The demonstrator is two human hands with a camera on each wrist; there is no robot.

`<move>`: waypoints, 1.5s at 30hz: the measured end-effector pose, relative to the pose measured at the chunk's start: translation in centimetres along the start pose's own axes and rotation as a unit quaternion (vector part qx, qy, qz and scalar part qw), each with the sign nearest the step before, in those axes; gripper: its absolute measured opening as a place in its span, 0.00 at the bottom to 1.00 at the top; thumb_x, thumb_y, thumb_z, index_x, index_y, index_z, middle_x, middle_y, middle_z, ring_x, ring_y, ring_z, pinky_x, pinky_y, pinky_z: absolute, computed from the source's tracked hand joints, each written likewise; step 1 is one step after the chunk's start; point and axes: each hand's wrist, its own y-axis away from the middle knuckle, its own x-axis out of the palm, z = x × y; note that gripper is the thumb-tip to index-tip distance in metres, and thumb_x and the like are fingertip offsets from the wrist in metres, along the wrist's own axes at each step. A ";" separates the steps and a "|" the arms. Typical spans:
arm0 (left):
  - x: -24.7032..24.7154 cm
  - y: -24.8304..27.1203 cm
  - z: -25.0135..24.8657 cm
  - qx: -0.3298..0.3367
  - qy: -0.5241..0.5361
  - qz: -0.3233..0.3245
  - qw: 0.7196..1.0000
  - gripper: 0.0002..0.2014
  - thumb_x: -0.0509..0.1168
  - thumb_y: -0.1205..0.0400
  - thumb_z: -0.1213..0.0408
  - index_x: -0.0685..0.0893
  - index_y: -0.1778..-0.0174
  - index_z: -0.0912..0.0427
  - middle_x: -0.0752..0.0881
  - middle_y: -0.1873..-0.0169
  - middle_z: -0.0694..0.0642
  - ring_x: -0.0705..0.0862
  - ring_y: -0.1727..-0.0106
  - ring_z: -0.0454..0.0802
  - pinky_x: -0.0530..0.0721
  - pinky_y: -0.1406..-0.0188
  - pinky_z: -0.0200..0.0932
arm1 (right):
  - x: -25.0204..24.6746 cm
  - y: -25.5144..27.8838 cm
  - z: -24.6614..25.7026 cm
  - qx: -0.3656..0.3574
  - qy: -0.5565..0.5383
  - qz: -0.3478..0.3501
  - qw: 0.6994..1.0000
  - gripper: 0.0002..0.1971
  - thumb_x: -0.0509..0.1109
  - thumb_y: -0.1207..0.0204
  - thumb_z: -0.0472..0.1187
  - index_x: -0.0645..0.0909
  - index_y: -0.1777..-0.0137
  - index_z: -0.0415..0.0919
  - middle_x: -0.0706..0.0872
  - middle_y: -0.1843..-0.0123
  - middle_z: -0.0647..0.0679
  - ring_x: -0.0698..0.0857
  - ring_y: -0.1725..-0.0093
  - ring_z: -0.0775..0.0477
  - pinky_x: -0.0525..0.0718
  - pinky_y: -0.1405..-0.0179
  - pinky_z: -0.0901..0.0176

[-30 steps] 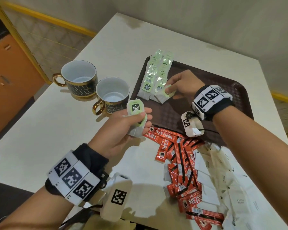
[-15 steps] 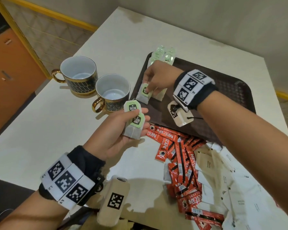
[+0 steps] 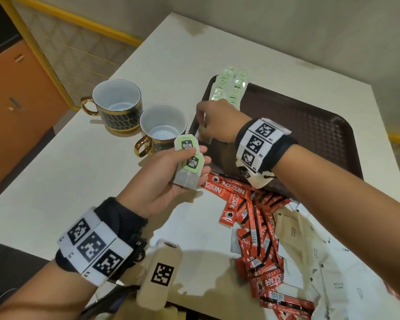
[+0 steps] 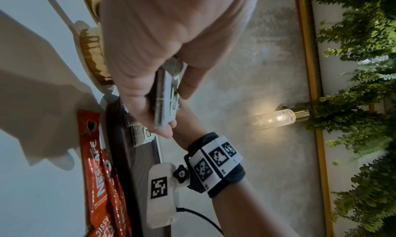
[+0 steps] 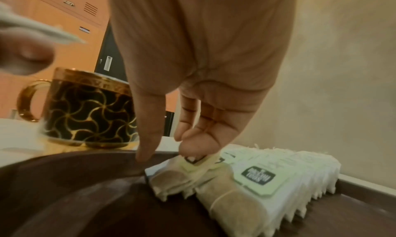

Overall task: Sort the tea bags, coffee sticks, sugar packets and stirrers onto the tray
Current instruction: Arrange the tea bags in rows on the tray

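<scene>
left hand (image 3: 169, 179) palm up, fingers curled, gripping | right hand (image 3: 219, 122) reaching down (fingertips pinching)

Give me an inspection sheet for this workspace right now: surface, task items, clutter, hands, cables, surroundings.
Surface: white table with a brown tray on it.
Job's things: two rows of tea bags along the tray's left edge; coffee sticks and sugar packets piled on the table off the tray; stirrers: nothing seen for certain.
Clutter: two black-and-gold mugs, both look empty.
Hands: left hand holds a small stack of tea bags; right hand presses a tea bag at the near end of the rows.
Cables: a thin black cable from the right wrist camera.
Surroundings: orange cabinets, a wall lamp, greenery.
</scene>
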 end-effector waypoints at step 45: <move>0.1 0.3 -0.7 -0.011 -0.022 0.017 1.000 0.13 0.63 0.16 0.65 0.84 0.37 0.62 0.90 0.48 0.63 0.91 0.52 0.53 0.91 0.55 0.45 | -1.1 -0.1 -1.5 0.060 -0.048 -0.011 0.997 0.14 0.78 0.30 0.38 0.81 0.47 0.36 0.83 0.48 0.43 0.82 0.51 0.44 0.77 0.65 0.61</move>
